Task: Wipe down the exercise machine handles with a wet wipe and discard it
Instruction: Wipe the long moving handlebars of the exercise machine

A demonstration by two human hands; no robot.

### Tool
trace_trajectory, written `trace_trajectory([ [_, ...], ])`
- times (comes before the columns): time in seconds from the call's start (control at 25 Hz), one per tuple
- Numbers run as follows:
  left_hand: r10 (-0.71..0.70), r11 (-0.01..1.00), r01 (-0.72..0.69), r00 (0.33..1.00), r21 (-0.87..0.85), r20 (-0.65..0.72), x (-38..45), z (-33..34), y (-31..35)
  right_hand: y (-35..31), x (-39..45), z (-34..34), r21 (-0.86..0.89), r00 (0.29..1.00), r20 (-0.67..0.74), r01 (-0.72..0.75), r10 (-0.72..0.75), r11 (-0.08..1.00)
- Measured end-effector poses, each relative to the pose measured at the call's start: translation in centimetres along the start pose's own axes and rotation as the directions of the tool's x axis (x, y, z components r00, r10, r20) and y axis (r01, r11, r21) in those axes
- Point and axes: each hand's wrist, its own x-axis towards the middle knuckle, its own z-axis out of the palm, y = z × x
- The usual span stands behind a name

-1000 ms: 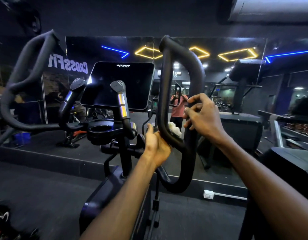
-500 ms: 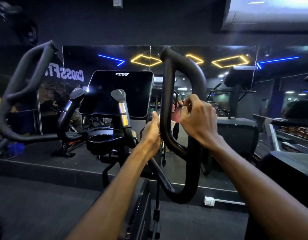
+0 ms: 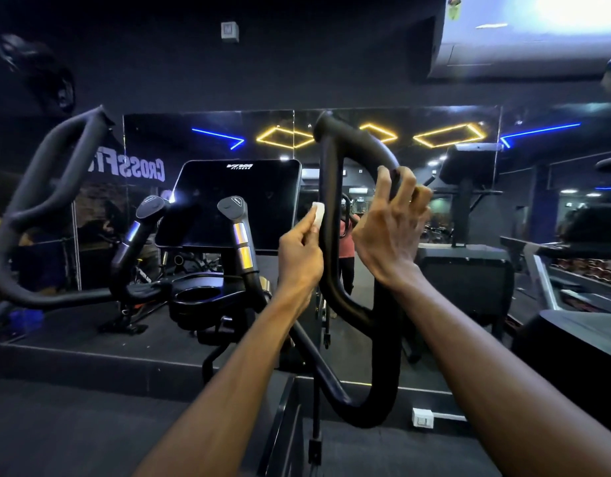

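The left hand (image 3: 298,251) is pinching a small white wipe (image 3: 318,212) and is pressing it against the left, upright bar of the right handle (image 3: 328,215), a black loop that is standing in the middle of the view. Only a small folded corner of the wipe is showing above the thumb; the rest is hiding inside the fingers. The right hand (image 3: 390,232) is hooking over the curved outer bar of the same loop, with the fingertips (image 3: 383,175) curling on top and the palm only loosely against it, so it is not easy to say how firmly it is gripping. The left handle (image 3: 52,187) is rising at the left edge, and its lower part is running out of the picture. Between the two loops the dark screen (image 3: 228,204) is sitting, and two short grips (image 3: 240,232) with shiny metal bands are standing in front of it. Behind the machine a mirror (image 3: 434,139) is reflecting yellow and blue lights, but the person in it is mostly covered by the handle. The room is very dim, and the things at the far right are blurring together.
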Motion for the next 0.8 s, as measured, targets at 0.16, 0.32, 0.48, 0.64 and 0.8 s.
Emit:
trace_trajectory([
  [0.16, 0.082, 0.988, -0.076, 0.996, 0.137, -0.045, 0.5, 1.0, 0.6, -0.1, -0.4, 0.3, -0.021, 0.999, 0.027, 0.021, -0.020, 1.000],
  [0.32, 0.178, 0.972, -0.160, 0.980, 0.170, -0.093, 2.7, 2.0, 2.9, 0.0, -0.4, 0.2, -0.017, 0.999, 0.042, 0.005, -0.004, 1.000],
  [0.48, 0.182, 0.971, -0.169, 0.981, 0.170, -0.062, 3.7, 2.4, 3.5, -0.1, -0.3, -0.3, 0.021, 1.000, 0.030, -0.002, 0.002, 1.000],
  [0.64, 0.139, 0.986, -0.129, 0.986, 0.105, -0.093, 6.7, 2.9, 5.9, 0.0, -0.5, -0.3, 0.033, 1.000, 0.029, -0.002, 0.001, 0.999],
  [0.8, 0.141, 0.975, -0.139, 0.990, 0.172, 0.001, 7.2, 2.6, 6.5, 0.0, -0.5, -0.5, 0.030, 1.000, 0.024, 0.006, -0.006, 1.000],
])
